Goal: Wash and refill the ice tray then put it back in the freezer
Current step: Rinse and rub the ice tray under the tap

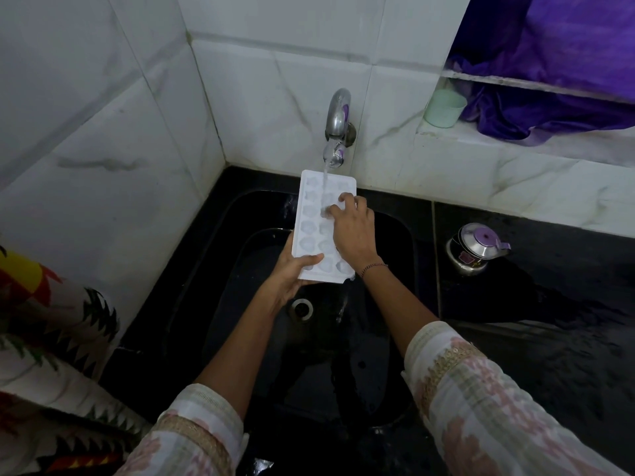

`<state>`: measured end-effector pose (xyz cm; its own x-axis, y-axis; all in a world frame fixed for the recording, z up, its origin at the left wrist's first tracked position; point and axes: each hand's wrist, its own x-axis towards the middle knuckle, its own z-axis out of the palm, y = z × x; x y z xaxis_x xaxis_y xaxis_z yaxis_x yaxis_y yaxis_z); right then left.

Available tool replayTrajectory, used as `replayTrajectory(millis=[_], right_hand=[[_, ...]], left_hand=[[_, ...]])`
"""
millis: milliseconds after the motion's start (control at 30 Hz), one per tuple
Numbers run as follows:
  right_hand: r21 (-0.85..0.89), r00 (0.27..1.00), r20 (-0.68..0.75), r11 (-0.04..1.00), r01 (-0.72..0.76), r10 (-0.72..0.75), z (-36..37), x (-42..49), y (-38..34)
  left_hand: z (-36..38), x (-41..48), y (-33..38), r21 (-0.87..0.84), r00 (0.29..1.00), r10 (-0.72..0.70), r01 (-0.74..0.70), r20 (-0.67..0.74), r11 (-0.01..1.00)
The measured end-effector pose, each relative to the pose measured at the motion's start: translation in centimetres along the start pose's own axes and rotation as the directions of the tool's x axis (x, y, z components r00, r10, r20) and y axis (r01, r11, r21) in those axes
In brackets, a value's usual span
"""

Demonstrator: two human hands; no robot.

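Observation:
A white plastic ice tray (311, 214) is held over the black sink (395, 235), its far end under the chrome tap (338, 127). Water streams from the tap onto the tray's upper cells. My left hand (292, 273) grips the tray's near left corner, thumb lying across the top. My right hand (354, 231) rests on the tray's right side with spread fingers touching the cells by the water stream. The tray tilts slightly toward me.
A drain (302, 308) sits in the sink's bottom. A small steel kettle with a purple lid (476, 249) stands on the wet black counter to the right. A pale green cup (443, 108) and purple cloth (549, 80) sit in a wall niche. Tiled walls close in left and behind.

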<state>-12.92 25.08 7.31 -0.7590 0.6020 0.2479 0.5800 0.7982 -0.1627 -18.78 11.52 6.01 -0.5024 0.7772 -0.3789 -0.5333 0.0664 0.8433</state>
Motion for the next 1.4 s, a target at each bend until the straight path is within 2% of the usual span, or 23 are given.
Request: replayTrajectory(millis=[167,300,633,833,1133,1200,1267,1333,1367,1400], right_hand=[[-0.003,0.999,0.040,0.999,0.032,-0.031,0.2,0.2,0.0],[0.056,0.998,-0.030,0.997,0.056,-0.055,0.0,0.2,-0.7],[0.010,0.988,0.084,0.991,0.132,-0.132,0.4,0.4,0.3],[0.141,0.986,0.039,0.977,0.157,-0.164,1.2,0.1,0.5],[0.283,0.933,0.148,0.918,0.278,-0.328,2.6,-2.2,-0.6],[0.343,0.936,0.147,0.904,0.254,-0.319,2.9,-2.9,-0.6],[0.389,0.962,0.121,0.903,0.180,-0.244,3.4,-3.5,-0.6],[0.439,0.992,0.107,0.898,0.018,-0.072,3.8,-4.0,-0.6],[0.496,0.991,0.133,0.864,-0.092,0.029,3.8,-4.2,-0.8],[0.588,0.973,0.201,0.780,-0.213,0.114,3.5,-4.4,-1.0]], left_hand=[[-0.2,-0.2,0.0,-0.005,1.000,-0.014,0.014,-0.001,1.000],[-0.1,0.0,0.0,-0.010,1.000,-0.022,0.022,0.019,1.000],[0.3,0.4,-0.3,0.008,0.997,-0.022,0.021,0.076,1.000],[0.4,0.4,-0.8,-0.003,0.998,0.005,-0.005,0.062,1.000],[-0.6,0.0,-1.3,-0.032,0.995,0.102,-0.102,-0.002,0.994],[-0.9,0.1,-1.6,-0.019,0.993,0.118,-0.118,-0.013,0.993],[-1.2,0.2,-1.8,0.023,0.992,0.123,-0.122,-0.027,0.992],[-1.5,0.3,-1.9,0.060,0.990,0.137,-0.135,-0.038,0.989],[-1.5,0.3,-1.8,0.067,0.989,0.139,-0.135,-0.050,0.989],[-1.6,0.3,-1.8,0.070,0.988,0.136,-0.132,-0.067,0.989]])
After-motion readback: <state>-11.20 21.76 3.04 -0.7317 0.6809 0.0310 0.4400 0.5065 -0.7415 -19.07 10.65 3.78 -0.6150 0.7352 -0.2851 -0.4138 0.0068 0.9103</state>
